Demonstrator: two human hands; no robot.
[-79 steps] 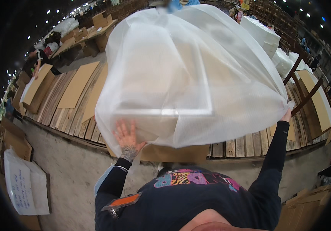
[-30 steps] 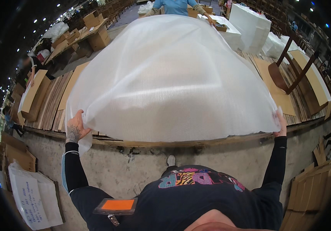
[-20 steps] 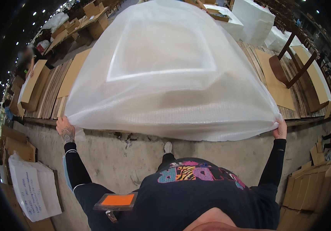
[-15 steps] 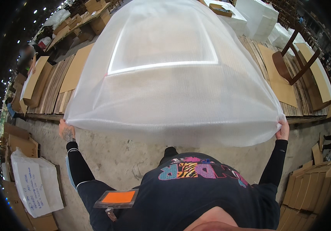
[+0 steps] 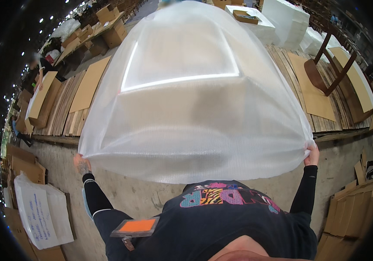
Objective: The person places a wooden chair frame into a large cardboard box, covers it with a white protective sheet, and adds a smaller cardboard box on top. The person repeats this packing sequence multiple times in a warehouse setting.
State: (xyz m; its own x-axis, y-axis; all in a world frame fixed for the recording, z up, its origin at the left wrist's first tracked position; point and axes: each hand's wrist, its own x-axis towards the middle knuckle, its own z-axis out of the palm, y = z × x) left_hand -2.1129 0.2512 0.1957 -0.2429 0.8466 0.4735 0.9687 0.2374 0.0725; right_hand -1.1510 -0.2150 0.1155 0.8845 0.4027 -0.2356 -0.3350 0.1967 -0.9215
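Observation:
A large translucent white foam sheet (image 5: 173, 108) spreads out in front of me, draped over a big object with a pale, straight-edged frame (image 5: 182, 80) showing through. What that object is, I cannot make out. My left hand (image 5: 82, 164) is closed on the sheet's near left corner. At the near right corner, the sheet is bunched in the closed fingers of my right hand (image 5: 312, 155). Between my hands the near edge sags in a fold and hangs above the floor, close to my shirt. Both arms are stretched forward and apart.
A slatted wooden table (image 5: 71, 104) carries cardboard sheets (image 5: 90, 85) and a brown wooden chair-like frame (image 5: 321, 78). White foam blocks (image 5: 285, 21) stand far right. A wrapped white package (image 5: 43, 213) is lower left, stacked cartons (image 5: 347, 213) lower right. A person (image 5: 45, 69) is at the far left.
Both hands have come lower and closer to my body, pulling the sheet's near edge with them. The sheet now covers more of the floor in front of me.

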